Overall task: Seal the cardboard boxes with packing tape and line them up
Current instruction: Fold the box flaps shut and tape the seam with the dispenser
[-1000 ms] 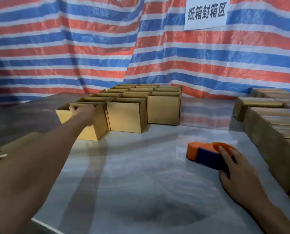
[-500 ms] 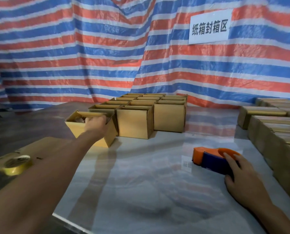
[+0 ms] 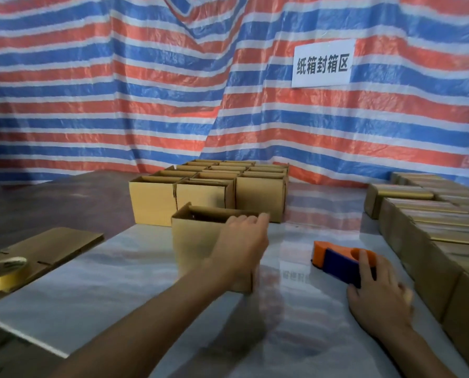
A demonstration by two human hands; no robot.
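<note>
An open-topped cardboard box (image 3: 195, 241) stands on the glossy table (image 3: 118, 282) in front of me. My left hand (image 3: 241, 241) grips its near right rim, fingers hooked over the edge. My right hand (image 3: 375, 298) rests on the orange and blue tape dispenser (image 3: 337, 259) to the right, fingers curled over its top. A block of several open boxes (image 3: 211, 189) stands behind. Sealed boxes (image 3: 424, 227) line the right side.
A flattened cardboard sheet (image 3: 50, 246) lies at the left with a yellowish tape roll (image 3: 1, 271) on its near end. A striped tarp with a white sign (image 3: 322, 64) closes the back. The table's near left edge (image 3: 23, 336) runs diagonally.
My left hand has pulled one open box out of the group, toward me and to the right. My right hand stays on the tape dispenser. The camera has tilted upward.
</note>
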